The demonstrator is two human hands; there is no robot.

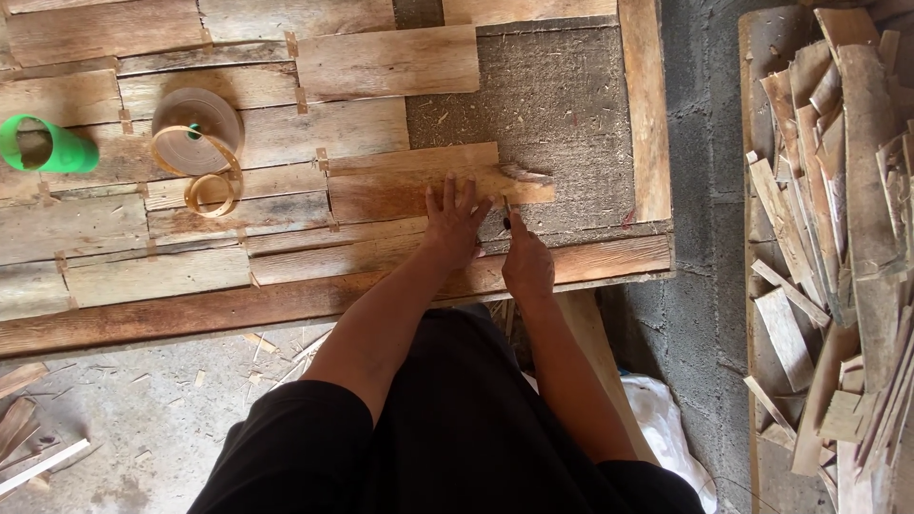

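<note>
Right hand (526,262): resting at the counter's (609,262) near edge, grip clenched, index finger pointing at the wooden strip (419,186).
Left hand (455,221): pressing flat, fingers spread, on the strip.
Wooden strip: lying mid-counter, toward the right edge.
Tape roll (198,128): sitting leftward.

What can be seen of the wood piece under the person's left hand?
The wood piece is a thin, flat, reddish-brown slat with visible grain, lying flat and lengthwise across the panel, partly over its bare grey board. Its right end looks splintered and uneven. The left hand presses on it with spread fingers; the right hand sits just below its lower edge. Other slats border it on the left.
</note>
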